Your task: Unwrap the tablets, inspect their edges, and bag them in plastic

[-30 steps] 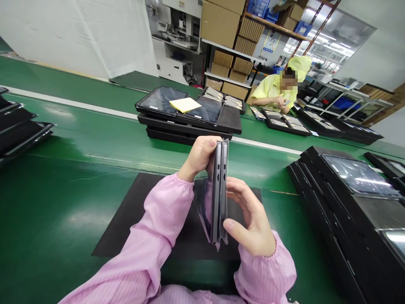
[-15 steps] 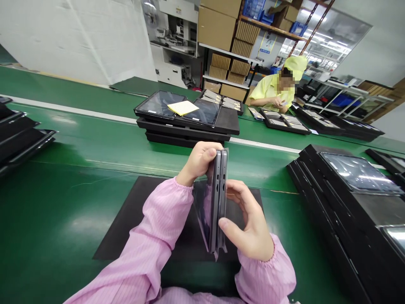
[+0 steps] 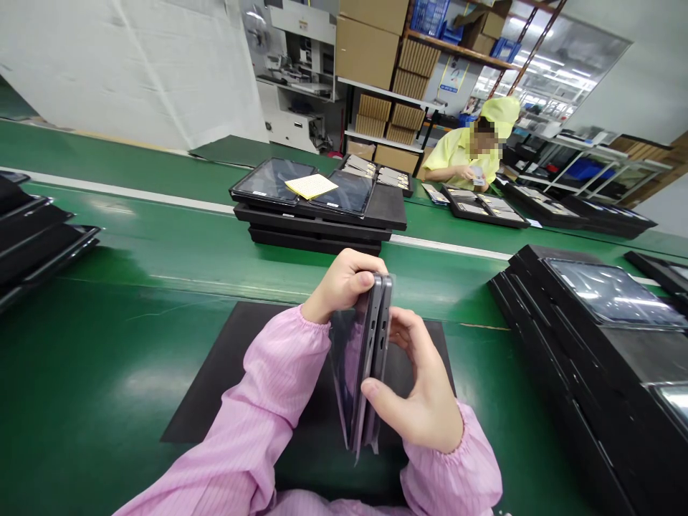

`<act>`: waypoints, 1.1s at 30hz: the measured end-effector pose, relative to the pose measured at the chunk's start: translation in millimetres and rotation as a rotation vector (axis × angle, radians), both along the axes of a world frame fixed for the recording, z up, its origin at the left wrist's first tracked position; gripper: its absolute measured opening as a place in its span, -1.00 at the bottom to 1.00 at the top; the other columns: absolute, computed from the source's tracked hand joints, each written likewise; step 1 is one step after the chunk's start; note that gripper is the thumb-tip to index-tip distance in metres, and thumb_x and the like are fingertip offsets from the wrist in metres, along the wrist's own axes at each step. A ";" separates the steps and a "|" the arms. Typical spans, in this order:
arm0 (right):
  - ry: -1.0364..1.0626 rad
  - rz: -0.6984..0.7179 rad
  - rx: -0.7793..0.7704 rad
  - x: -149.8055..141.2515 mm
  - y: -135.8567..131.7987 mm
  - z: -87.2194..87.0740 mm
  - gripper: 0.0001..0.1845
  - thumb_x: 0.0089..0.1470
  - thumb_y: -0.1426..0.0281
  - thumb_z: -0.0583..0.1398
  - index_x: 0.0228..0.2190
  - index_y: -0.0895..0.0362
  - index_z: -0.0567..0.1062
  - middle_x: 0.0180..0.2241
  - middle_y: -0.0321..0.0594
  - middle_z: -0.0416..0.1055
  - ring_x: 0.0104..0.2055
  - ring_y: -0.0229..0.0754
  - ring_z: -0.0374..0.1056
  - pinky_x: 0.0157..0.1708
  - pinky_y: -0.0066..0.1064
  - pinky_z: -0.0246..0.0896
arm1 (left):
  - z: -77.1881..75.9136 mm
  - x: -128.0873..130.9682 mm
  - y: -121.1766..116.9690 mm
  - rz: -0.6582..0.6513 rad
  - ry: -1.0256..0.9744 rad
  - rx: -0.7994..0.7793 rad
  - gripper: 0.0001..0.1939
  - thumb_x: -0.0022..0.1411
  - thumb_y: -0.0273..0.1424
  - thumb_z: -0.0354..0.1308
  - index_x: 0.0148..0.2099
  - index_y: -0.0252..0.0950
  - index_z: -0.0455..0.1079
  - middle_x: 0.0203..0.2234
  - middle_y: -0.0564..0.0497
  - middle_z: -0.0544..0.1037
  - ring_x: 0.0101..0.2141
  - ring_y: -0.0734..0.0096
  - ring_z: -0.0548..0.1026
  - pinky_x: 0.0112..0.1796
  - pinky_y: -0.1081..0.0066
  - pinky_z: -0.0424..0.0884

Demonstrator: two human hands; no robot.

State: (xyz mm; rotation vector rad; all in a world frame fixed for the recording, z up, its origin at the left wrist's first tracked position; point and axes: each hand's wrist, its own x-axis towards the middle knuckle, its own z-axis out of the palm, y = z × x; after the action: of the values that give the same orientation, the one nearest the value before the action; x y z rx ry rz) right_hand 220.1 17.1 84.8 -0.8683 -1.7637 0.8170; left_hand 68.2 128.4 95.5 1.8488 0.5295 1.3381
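Note:
Two grey tablets stand on edge, pressed back to back, above a black mat on the green belt. My left hand curls over their top far corner. My right hand wraps round their right side, thumb across the near edge. Thin clear film hangs off the left tablet's face. Both sleeves are pink.
A stack of black trays with tablets and a yellow sheet sits across the belt. More black trays lie at the right and left. A co-worker in yellow sits at the far side, with shelves of cartons behind.
The pair of tablets has tilted slightly to the right and dropped a little lower. My right thumb has slid left across their near edge.

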 end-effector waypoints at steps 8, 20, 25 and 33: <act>-0.019 -0.016 0.004 -2.3 -4.2 1.9 -0.37 -0.02 0.39 0.28 0.10 0.06 0.26 -0.10 -0.09 0.46 -0.03 0.03 0.48 -0.05 -0.12 0.50 | 0.8 -0.7 -0.1 -0.048 0.033 0.026 -0.18 0.06 0.42 -0.08 -0.63 -0.28 0.32 -0.78 0.00 0.34 -0.71 0.44 0.24 -0.62 0.38 0.15; 0.040 -0.025 -0.006 -5.9 -2.6 -2.6 -0.38 0.00 0.41 0.27 0.10 0.05 0.26 -0.10 -0.14 0.42 -0.06 -0.05 0.46 -0.04 -0.18 0.44 | -0.3 1.2 -0.3 -0.045 -0.019 0.006 -0.18 0.05 0.40 -0.02 -0.63 -0.32 0.32 -0.77 0.04 0.31 -0.69 0.49 0.21 -0.61 0.41 0.11; 0.091 -0.053 0.003 -8.5 4.4 -7.1 -0.44 0.03 0.40 0.22 0.09 0.05 0.28 -0.12 -0.14 0.41 -0.10 -0.07 0.44 -0.09 -0.20 0.44 | 0.5 3.0 0.1 0.035 -0.037 -0.044 -0.17 0.02 0.42 -0.02 -0.63 -0.32 0.32 -0.75 0.07 0.29 -0.69 0.52 0.17 -0.60 0.41 0.10; 0.124 -0.131 0.021 -14.3 6.3 -10.8 -0.50 0.06 0.38 0.18 0.07 0.04 0.31 -0.13 -0.16 0.41 -0.14 -0.09 0.41 -0.13 -0.23 0.42 | -0.5 5.4 0.2 0.075 -0.040 -0.081 -0.18 0.00 0.42 -0.01 -0.62 -0.31 0.32 -0.74 0.08 0.28 -0.67 0.50 0.18 -0.58 0.40 0.12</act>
State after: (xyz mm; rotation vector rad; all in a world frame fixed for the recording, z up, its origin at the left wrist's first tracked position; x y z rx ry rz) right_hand 205.8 23.4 74.0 -0.8907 -1.5879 0.7492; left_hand 73.6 128.5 94.9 1.7481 0.6287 1.3795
